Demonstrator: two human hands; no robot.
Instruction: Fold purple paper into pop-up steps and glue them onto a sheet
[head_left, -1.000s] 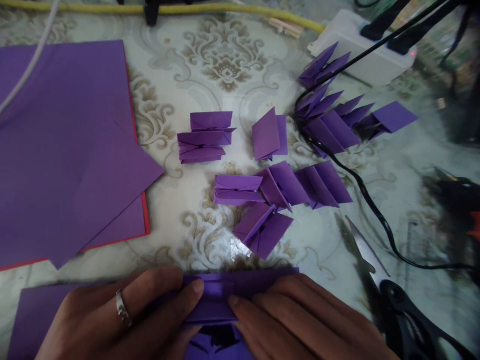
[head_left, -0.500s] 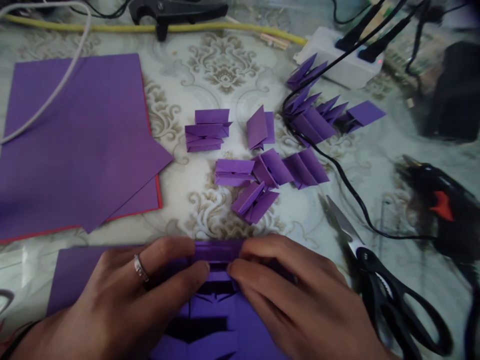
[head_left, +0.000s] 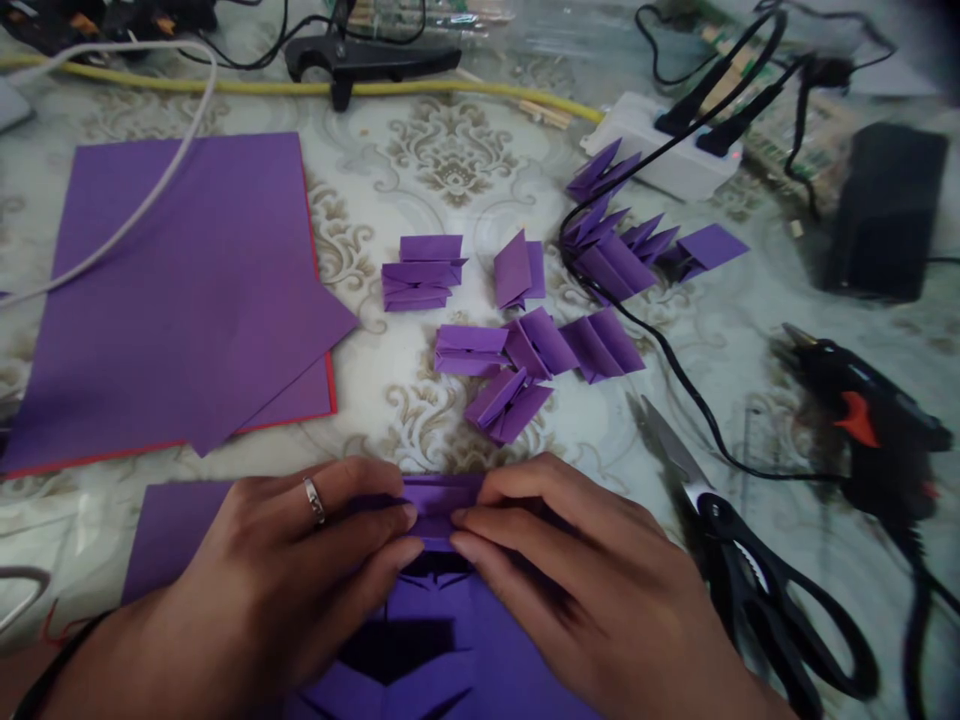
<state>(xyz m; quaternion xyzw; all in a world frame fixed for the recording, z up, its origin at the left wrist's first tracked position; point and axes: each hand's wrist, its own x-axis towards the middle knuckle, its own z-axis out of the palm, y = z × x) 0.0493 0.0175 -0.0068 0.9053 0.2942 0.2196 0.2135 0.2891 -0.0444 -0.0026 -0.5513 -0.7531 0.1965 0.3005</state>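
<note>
Purple folded paper point(head_left: 442, 600) lies at the bottom centre, with dark cut openings and raised folds. My left hand point(head_left: 300, 570), with a ring on one finger, pinches the left part of its top folded strip. From the right, my right hand point(head_left: 577, 580) pinches the same strip between thumb and fingers. The fingertips of both hands face each other with a short stretch of strip between them. Beyond the hands, several small folded purple pieces point(head_left: 536, 342) lie on the patterned table cover point(head_left: 450, 150).
Purple and red sheets point(head_left: 180, 300) are stacked at left. Scissors point(head_left: 780, 580) and a glue gun point(head_left: 862, 410) lie at right. A black cable crosses from a white power strip point(head_left: 667, 150). A black clamp-like tool point(head_left: 375, 65) lies at the back near a yellow cable.
My fingers have shifted on the strip, and both thumbs now press its near edge, with the fold closed down more. The camera view has moved slightly.
</note>
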